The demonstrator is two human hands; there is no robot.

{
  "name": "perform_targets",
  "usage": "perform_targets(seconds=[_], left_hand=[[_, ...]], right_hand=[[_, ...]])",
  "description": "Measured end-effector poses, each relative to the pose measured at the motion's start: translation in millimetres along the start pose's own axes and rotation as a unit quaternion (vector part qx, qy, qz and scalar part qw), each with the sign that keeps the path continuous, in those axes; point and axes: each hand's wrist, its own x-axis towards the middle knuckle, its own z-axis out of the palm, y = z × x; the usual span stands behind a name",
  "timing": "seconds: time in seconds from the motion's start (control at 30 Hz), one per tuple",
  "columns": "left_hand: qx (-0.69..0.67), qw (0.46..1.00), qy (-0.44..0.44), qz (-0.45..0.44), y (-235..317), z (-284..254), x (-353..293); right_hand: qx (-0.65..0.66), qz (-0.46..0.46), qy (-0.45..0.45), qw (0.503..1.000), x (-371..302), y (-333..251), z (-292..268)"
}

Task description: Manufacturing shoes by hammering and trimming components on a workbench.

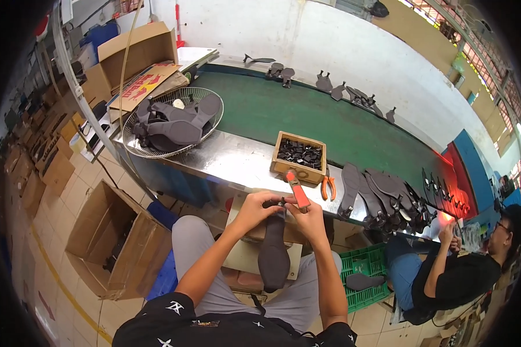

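Observation:
A dark grey shoe sole point(273, 261) lies lengthwise between my knees, over a pale work stand point(235, 261). At its far, narrow end my left hand point(257, 213) is closed, thumb and fingers pinching the tip, where a small black piece shows. My right hand point(311, 221) meets it there, fingers closed, with a red-handled tool point(297, 189) sticking up from its grip. The tool's exact kind is hard to make out. Just beyond my hands stands a wooden box point(308, 175) of small black parts point(298, 153). Orange-handled pliers point(328, 187) lie beside the box.
A wire basket point(218, 118) of soles sits far left, and soles are piled point(382, 194) at right. Behind runs a green conveyor belt point(243, 104). A cardboard box point(98, 243) stands at left, a green crate point(364, 263) at right, near a seated person point(463, 277).

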Motion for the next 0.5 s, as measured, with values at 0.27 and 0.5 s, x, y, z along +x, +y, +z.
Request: perform_targets(seconds=[0.27, 0.5], left_hand=[[-0.016, 1.000, -0.003, 0.006, -2.1, -4.6, -2.8], [0.009, 0.999, -0.004, 0.049, -12.7, -0.4, 0.7]], right_hand=[[-0.105, -0.067, -0.033, 0.992, 2.5, -16.7, -0.2], [-0.181, -0.136, -0.030, 0.973, 3.2, -20.2, 0.1]])
